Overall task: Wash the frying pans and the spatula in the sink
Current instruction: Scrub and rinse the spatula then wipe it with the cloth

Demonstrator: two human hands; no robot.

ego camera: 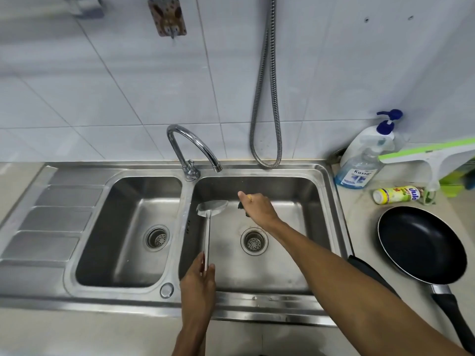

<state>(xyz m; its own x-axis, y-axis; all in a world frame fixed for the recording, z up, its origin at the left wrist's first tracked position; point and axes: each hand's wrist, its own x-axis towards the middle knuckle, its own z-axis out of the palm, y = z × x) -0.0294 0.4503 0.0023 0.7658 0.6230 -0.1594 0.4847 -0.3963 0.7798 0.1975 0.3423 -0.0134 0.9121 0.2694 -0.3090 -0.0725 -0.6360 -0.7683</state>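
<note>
My left hand (199,281) grips the handle end of a metal spatula (208,222), whose blade points away from me over the left part of the right sink basin (303,265). Just right of the blade, my right hand (257,208) holds a dark sponge (241,205) that is mostly hidden under the fingers. A black frying pan (421,244) sits on the counter to the right of the sink, handle toward me. A second black handle (370,273) shows beside my right forearm.
The chrome faucet (190,147) arches over the divider, with no water visible. The left basin (128,232) holds nothing. Soap bottles (365,160), a yellow cleaner bottle (395,194) and a green-white squeegee (431,155) crowd the back right counter. A metal hose (267,98) hangs on the wall.
</note>
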